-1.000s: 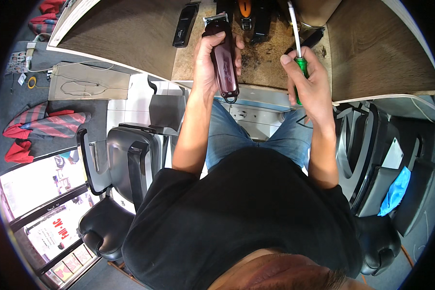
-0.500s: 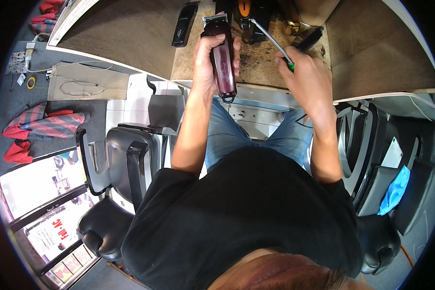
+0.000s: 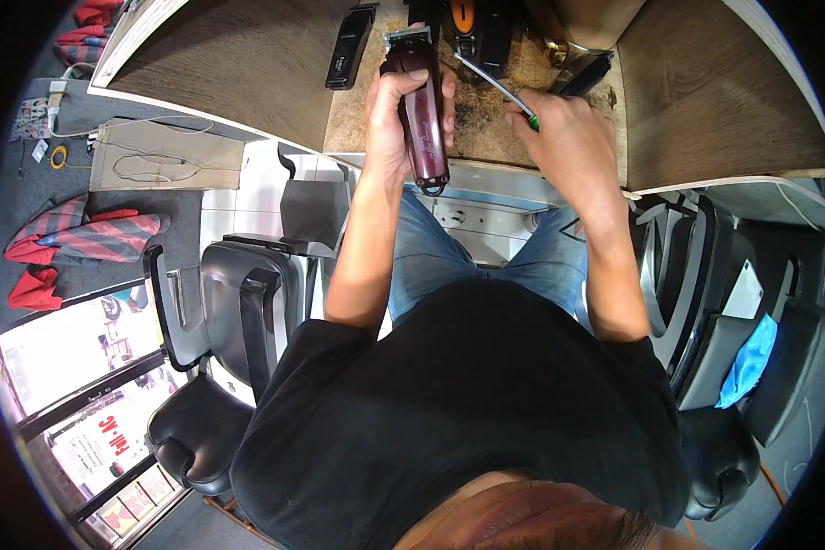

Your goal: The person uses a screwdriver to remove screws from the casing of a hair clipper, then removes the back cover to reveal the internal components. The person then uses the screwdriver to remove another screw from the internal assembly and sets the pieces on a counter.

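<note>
My left hand [image 3: 392, 119] is wrapped round a dark maroon hair clipper [image 3: 424, 128], thumb on its upper face, the metal blade end pointing away from me. My right hand [image 3: 573, 147] grips a screwdriver [image 3: 493, 84] by its green handle. Its long metal shaft slants up and left, with the tip a little right of the clipper and apart from it. Most of the handle is hidden in my fingers. On the worn wooden counter [image 3: 486, 137] beyond lie a black trimmer [image 3: 350, 48] at the left and an orange-and-black clipper [image 3: 465, 23] at the far middle.
A dark, flat object [image 3: 585, 73] lies beyond my right hand. Wooden side panels [image 3: 720, 92] enclose the counter. Black padded chairs [image 3: 247, 302] stand at both sides, a blue cloth [image 3: 747, 362] on the right one. A striped red cloth [image 3: 110, 234] lies at the left.
My right hand has moved slightly left with the screwdriver, bringing its tip nearer the clipper. My left hand and the clipper have stayed in place.
</note>
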`<state>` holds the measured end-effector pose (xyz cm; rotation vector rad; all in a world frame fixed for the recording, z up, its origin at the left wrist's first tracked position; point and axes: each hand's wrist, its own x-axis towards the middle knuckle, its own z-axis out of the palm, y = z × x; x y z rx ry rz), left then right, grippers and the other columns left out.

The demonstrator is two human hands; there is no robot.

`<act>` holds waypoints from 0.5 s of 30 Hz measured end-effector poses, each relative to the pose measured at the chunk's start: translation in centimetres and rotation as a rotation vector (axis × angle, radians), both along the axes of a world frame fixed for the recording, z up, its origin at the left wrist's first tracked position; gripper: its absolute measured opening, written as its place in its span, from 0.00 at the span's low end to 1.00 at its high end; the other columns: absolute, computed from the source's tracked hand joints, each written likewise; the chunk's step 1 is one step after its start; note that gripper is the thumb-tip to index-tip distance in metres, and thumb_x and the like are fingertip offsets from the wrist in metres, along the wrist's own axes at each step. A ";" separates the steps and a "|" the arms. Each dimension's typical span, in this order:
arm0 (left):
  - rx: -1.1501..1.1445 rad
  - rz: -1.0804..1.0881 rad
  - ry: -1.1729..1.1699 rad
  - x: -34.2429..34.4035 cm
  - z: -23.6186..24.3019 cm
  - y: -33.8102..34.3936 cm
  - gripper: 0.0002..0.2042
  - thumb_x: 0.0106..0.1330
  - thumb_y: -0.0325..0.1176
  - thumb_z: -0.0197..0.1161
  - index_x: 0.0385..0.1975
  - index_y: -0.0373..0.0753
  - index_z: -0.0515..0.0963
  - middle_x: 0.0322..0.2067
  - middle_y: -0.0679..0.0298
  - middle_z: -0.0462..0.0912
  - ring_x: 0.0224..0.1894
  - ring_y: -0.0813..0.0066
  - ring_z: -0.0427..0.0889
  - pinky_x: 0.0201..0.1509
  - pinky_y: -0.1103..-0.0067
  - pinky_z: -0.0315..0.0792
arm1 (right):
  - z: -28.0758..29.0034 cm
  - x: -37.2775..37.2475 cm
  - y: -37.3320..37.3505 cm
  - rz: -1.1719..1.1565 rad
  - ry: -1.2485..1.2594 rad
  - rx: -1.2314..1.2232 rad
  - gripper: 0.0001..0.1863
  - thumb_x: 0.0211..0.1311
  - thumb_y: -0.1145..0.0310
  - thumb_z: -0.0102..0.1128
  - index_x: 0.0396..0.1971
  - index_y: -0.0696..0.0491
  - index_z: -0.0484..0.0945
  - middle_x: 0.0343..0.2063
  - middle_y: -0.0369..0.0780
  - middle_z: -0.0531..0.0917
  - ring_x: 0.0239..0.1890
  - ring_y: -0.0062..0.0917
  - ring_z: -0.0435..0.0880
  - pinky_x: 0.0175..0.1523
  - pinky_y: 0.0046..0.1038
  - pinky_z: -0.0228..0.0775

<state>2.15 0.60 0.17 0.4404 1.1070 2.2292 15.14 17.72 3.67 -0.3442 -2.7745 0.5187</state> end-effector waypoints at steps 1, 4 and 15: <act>0.002 0.004 -0.001 0.1 0.1 0.0 0.21 0.66 0.40 0.56 0.54 0.32 0.72 0.31 0.58 0.81 0.20 0.72 0.80 0.19 0.75 0.79 | -0.1 0.0 0.0 -0.016 -0.008 0.010 0.10 0.69 0.60 0.64 0.39 0.49 0.88 0.28 0.47 0.88 0.35 0.47 0.88 0.42 0.46 0.79; -0.042 0.044 0.076 0.7 0.7 0.1 0.27 0.67 0.42 0.57 0.62 0.33 0.68 0.32 0.58 0.77 0.21 0.72 0.78 0.18 0.77 0.78 | 0.1 -0.1 0.0 -0.006 -0.019 -0.007 0.11 0.69 0.59 0.63 0.40 0.50 0.87 0.27 0.48 0.88 0.35 0.48 0.88 0.42 0.47 0.79; -0.035 -0.014 0.085 0.5 0.9 0.0 0.40 0.62 0.34 0.59 0.77 0.44 0.53 0.32 0.54 0.80 0.19 0.69 0.79 0.19 0.74 0.78 | -0.1 0.3 0.8 -0.027 0.059 -0.163 0.13 0.71 0.60 0.62 0.41 0.56 0.83 0.27 0.50 0.87 0.33 0.47 0.87 0.40 0.45 0.77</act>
